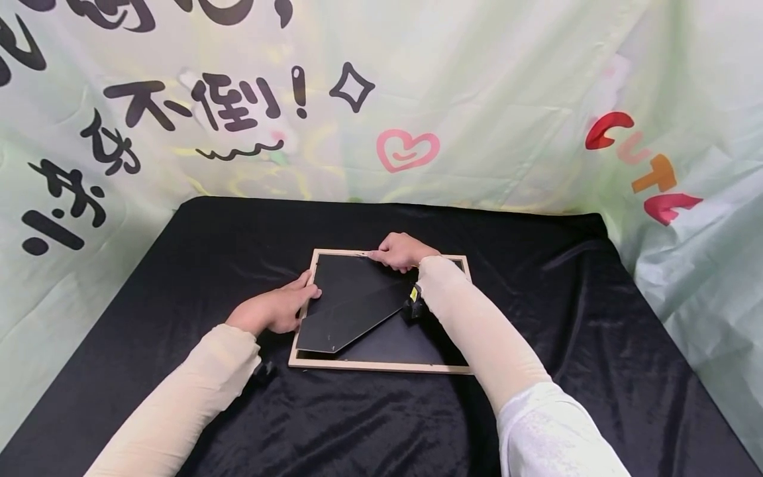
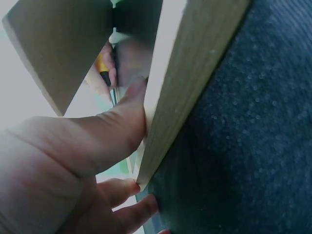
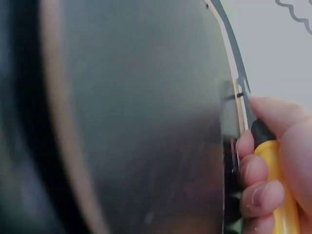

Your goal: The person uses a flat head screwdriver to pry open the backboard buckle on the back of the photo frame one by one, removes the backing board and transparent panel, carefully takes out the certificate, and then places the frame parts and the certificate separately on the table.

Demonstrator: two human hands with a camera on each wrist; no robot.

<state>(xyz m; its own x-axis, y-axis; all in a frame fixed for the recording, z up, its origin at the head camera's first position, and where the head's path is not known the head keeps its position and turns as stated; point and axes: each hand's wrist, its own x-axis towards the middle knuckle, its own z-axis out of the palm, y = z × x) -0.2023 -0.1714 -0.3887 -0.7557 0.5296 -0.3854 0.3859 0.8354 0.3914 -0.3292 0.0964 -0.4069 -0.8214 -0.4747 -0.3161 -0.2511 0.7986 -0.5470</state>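
Clearly, the pale wooden frame surrounds black backing.

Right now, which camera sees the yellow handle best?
The right wrist view: the yellow handle looks big and close in the right hand. The left wrist view shows only a small bit, farther off; in the head view, the hand hides most or all of it.
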